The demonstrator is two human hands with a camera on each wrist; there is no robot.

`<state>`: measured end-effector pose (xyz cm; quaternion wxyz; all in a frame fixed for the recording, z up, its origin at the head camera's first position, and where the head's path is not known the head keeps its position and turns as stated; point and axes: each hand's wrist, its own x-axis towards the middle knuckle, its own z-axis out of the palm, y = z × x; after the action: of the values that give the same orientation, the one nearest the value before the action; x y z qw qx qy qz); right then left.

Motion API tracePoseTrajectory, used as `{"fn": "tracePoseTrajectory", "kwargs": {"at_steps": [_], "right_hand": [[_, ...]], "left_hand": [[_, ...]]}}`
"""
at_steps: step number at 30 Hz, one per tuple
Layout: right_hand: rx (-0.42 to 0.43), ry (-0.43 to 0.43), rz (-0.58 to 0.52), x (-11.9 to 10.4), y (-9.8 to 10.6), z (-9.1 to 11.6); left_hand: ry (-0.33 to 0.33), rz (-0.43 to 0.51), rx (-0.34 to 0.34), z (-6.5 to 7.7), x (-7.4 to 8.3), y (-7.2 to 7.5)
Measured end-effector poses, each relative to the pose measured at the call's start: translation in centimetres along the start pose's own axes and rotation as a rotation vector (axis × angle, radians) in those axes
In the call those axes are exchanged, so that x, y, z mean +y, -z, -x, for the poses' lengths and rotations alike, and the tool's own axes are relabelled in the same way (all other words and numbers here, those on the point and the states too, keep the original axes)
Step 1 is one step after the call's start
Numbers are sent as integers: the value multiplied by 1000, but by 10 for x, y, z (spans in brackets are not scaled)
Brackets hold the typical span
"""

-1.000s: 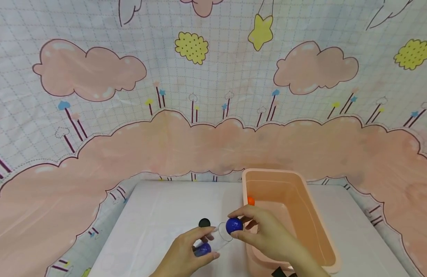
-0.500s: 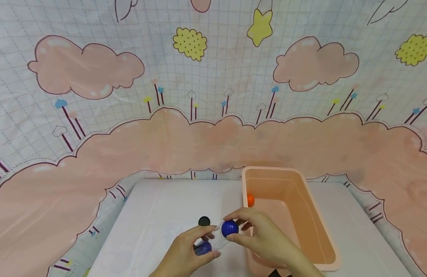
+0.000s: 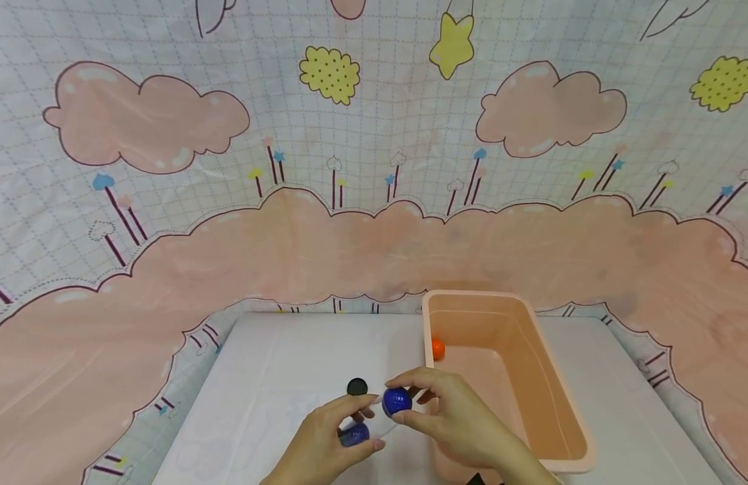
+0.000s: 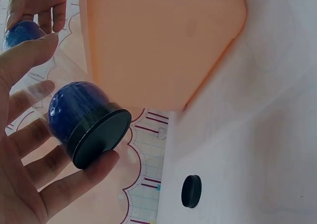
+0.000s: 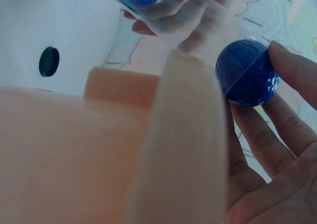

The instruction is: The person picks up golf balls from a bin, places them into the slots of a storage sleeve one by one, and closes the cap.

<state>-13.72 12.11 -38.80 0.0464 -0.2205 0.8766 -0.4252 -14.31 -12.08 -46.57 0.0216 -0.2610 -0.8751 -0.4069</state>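
Observation:
My left hand (image 3: 325, 434) grips a clear plastic tube (image 4: 69, 63) that lies tilted, its mouth toward the right. One blue golf ball (image 4: 79, 107) sits at the closed end of the tube, against a black end cap (image 4: 101, 137). With thumb and fingers, my right hand (image 3: 455, 411) pinches a second blue golf ball (image 5: 247, 73) at the tube's mouth. The rim of the tube crosses that ball in the right wrist view, so part of it is inside. A loose black cap (image 3: 357, 386) lies on the white table just beyond my left fingers.
A peach plastic bin (image 3: 561, 377) stands on the table (image 3: 289, 357) to the right, under my right forearm. An orange ball (image 3: 438, 349) rests inside it by the left wall. Patterned cloth (image 3: 361, 256) hangs behind the table.
My right hand has moved left with its blue golf ball, from beside the tube's mouth to partly inside it. The left hand and tube stay nearly still.

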Motion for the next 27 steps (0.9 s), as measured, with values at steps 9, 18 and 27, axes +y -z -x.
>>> {"fn": "tracePoseTrajectory", "kwargs": {"at_steps": [9, 18, 27], "right_hand": [[-27, -13, -11, 2, -1, -1], [-5, 44, 9, 2, -2, 0], [-15, 45, 3, 4, -1, 0]], "left_hand": [[13, 28, 1, 1, 1, 0], [-5, 1, 23, 1, 0, -1], [18, -4, -6, 1, 1, 0]]}}
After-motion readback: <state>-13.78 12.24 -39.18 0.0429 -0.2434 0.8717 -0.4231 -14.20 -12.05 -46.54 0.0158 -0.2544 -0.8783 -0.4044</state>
